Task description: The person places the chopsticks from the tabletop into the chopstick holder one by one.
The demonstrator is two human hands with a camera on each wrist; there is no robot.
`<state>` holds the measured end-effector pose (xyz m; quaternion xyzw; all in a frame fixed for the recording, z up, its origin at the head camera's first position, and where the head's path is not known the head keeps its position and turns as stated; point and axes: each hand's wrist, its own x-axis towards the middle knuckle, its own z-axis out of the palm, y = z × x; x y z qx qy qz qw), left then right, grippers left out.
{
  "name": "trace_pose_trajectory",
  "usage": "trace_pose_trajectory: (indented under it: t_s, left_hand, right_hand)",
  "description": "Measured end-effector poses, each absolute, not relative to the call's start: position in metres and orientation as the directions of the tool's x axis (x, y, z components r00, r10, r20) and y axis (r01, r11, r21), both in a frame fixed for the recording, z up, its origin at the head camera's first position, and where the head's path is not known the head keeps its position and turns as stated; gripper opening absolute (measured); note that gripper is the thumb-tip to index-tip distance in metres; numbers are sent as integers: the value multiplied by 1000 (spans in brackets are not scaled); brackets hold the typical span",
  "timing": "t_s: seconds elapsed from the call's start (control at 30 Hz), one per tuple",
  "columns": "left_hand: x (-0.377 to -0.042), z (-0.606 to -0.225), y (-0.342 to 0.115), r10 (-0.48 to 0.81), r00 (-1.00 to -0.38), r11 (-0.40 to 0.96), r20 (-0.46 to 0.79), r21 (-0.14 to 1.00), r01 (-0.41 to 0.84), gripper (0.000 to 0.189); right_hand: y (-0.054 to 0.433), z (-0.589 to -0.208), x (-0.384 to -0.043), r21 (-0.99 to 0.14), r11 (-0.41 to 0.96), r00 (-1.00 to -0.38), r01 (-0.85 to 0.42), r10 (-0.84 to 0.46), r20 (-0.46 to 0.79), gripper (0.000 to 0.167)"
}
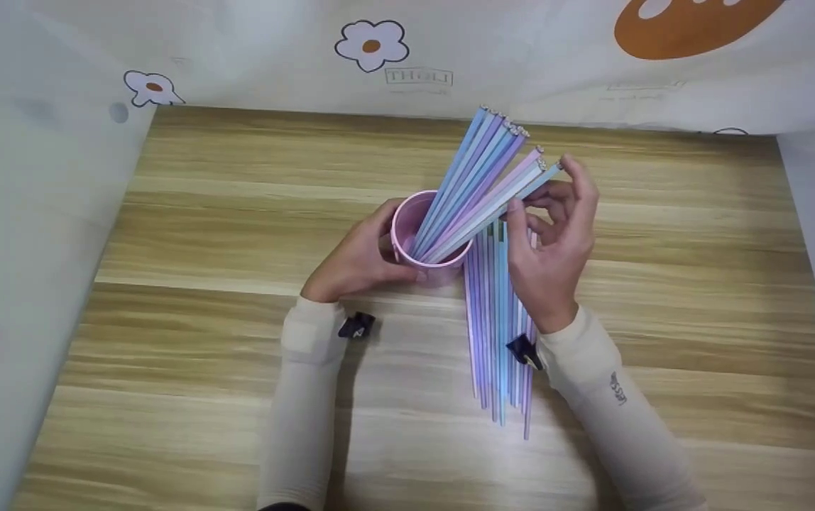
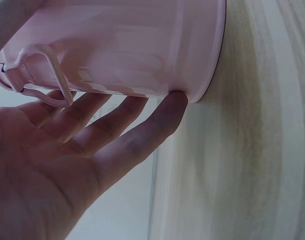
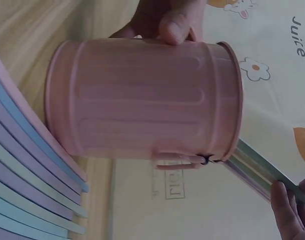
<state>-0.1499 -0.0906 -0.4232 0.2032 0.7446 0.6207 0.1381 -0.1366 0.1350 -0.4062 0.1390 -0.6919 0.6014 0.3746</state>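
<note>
A pink bucket (image 1: 407, 220) with ridged sides and small looped side handles (image 2: 55, 75) stands at the middle of the table. My left hand (image 1: 354, 259) grips it, thumb on the near side and fingers round the far side. Several slim pastel sticks (image 1: 461, 177) in blue and purple lean to the right inside it, grey speckled ends up. My right hand (image 1: 553, 245) pinches a few lower-leaning sticks (image 3: 260, 167), pink, white and light blue, near their upper ends. The lower ends of these sticks are inside the bucket.
More pastel sticks (image 1: 493, 326) lie side by side on the wooden table (image 1: 201, 319), right of the bucket and partly under my right wrist. A patterned white sheet (image 1: 258, 50) with flowers rises behind the table's back edge. Pale walls flank both sides.
</note>
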Motion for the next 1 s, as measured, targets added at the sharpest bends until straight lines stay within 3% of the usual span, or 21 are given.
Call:
trace_pose_trajectory:
  t_s: [0.3, 0.63, 1.0]
  left_hand:
    - [-162, -455, -95, 477, -876, 155, 74, 974, 167, 97]
    - [-162, -456, -97, 478, -875, 157, 75, 973, 170, 95]
    - [-163, -456, -95, 494, -866, 150, 76, 974, 172, 96]
  right_hand:
    - [134, -418, -132, -723, 307, -712, -619, 168, 682, 56]
    - [160, -417, -130, -817, 231, -791, -528, 217, 572, 50]
    - [194, -430, -133, -850, 416, -888, -324, 178, 425, 36]
